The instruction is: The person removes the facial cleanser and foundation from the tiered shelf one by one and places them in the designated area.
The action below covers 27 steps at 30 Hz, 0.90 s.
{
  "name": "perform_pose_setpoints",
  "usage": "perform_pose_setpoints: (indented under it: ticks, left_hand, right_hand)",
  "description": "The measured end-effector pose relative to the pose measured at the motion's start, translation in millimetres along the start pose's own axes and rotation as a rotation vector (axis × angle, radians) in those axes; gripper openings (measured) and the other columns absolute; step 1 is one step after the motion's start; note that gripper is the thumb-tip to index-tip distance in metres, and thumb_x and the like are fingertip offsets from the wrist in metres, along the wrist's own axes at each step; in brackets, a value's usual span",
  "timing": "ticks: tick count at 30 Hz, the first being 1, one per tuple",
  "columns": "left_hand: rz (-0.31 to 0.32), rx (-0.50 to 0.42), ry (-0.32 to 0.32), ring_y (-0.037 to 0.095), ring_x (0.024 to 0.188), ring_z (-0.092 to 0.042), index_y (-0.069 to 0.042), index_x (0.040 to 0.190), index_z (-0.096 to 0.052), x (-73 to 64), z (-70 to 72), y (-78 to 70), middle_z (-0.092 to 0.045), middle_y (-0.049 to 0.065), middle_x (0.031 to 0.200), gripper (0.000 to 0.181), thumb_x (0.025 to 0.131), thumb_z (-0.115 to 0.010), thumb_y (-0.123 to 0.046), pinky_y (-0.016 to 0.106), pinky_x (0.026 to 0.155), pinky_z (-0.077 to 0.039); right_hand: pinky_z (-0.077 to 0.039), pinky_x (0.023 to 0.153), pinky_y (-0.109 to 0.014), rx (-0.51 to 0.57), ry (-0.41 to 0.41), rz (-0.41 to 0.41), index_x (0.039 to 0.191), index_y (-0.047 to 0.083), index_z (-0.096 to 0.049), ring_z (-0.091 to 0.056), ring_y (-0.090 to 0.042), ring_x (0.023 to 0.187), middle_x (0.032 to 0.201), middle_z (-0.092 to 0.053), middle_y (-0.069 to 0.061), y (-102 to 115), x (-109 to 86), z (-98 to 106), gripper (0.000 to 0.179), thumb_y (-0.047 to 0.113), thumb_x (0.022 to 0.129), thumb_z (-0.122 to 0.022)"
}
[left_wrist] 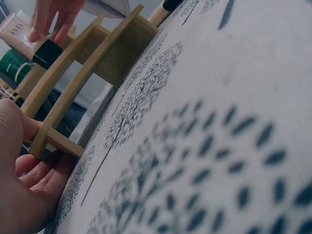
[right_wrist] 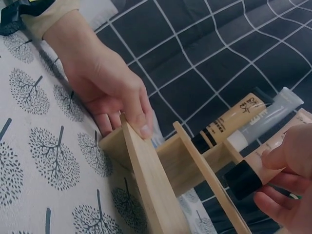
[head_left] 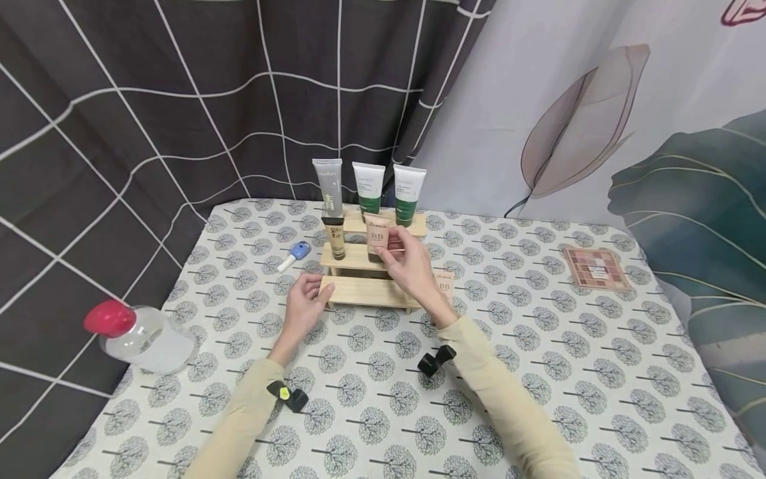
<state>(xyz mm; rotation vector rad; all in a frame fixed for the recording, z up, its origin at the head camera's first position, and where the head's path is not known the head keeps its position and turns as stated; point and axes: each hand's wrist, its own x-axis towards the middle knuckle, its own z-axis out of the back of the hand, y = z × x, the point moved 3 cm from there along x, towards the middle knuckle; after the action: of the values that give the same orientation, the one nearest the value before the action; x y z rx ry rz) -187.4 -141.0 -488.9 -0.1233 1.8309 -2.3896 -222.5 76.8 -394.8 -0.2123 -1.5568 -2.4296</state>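
Head view: three-tier wooden stand [head_left: 372, 293] on the counter [head_left: 368, 399]. Right hand [head_left: 413, 266] has the BB tube [head_left: 378, 234] upright, cap end down, over the right part of the middle tier [head_left: 358, 259]; thumb and fingers closed in on its lower half. Left hand [head_left: 304, 307] has hold of the left end of the bottom tier [head_left: 353, 287]. Gold-and-black tube [head_left: 334, 239] stands left on that middle tier; grey tube [head_left: 328, 186] and two white-and-green tubes [head_left: 408, 189] are on the top tier [head_left: 354, 226]. Second BB tube [head_left: 444, 283] is just beside the stand's right end, partly behind the right forearm. Reads to me as the setting-down step for the BB tube, middle tier.

Left wrist view: left hand pinches the stand end, thumb on the tier, fingers curled under by the side panel; no tube in it. Bracing, I'd judge. BB tube is well apart from it, toward the far end, its black cap [left_wrist: 47, 53] near the tier edge. Can't tell if they touch.

Right wrist view: right thumb one side of the BB tube, fingers curled round the other, no slack. Cap overlaps the middle plank; contact unclear. Next move calls for: seat cap flat, tube vertical, keep clear of the gold-and-black one, then ease the fingers off while the stand is held. Main risk, my guess: tipping on that narrow cap.
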Motion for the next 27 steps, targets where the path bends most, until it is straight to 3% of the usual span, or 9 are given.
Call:
perform_pose_setpoints:
  ticks: [5,13,20,27]
  left_hand:
    - [0.014,-0.007,0.009,0.037,0.121,-0.065,0.006,0.127,-0.054,0.2,0.6,0.2,-0.063,0.027,0.131,0.040,0.093,-0.070,-0.007,0.035,0.105,-0.057]
    - [0.043,-0.042,0.025,0.037,0.120,-0.064,0.006,0.128,-0.054,1.3,0.2,1.4,-0.063,0.027,0.132,0.041,0.093,-0.069,-0.006,0.020,0.096,-0.059]
    - [0.044,-0.044,0.029,0.039,0.120,-0.064,0.007,0.129,-0.053,0.5,-0.4,0.7,-0.062,0.028,0.132,0.041,0.094,-0.069,-0.007,0.018,0.094,-0.058]
    - [0.039,-0.035,0.027,0.037,0.121,-0.064,0.005,0.129,-0.054,1.2,0.6,2.5,-0.062,0.026,0.133,0.040,0.095,-0.068,-0.009,0.018,0.097,-0.057]
  right_hand:
    - [-0.063,0.093,-0.040,-0.008,-0.029,0.030,0.122,-0.003,-0.060,-0.071,-0.036,0.102,0.115,-0.071,-0.025,0.9,-3.0,8.8,0.032,0.004,0.093,-0.070]
    - [-0.061,0.094,-0.045,-0.026,-0.082,0.065,0.123,-0.003,-0.060,-0.071,-0.035,0.099,0.116,-0.071,-0.023,1.4,-6.7,24.6,0.032,0.004,0.093,-0.069]
    - [-0.058,0.097,-0.046,-0.053,-0.108,0.021,0.125,-0.004,-0.060,-0.069,-0.037,0.101,0.117,-0.070,-0.024,-0.7,-12.1,40.0,0.035,0.007,0.093,-0.070]
    - [-0.059,0.095,-0.047,-0.063,-0.151,0.043,0.123,-0.006,-0.060,-0.068,-0.038,0.099,0.115,-0.070,-0.026,-5.6,-17.0,55.5,0.034,0.003,0.093,-0.069]
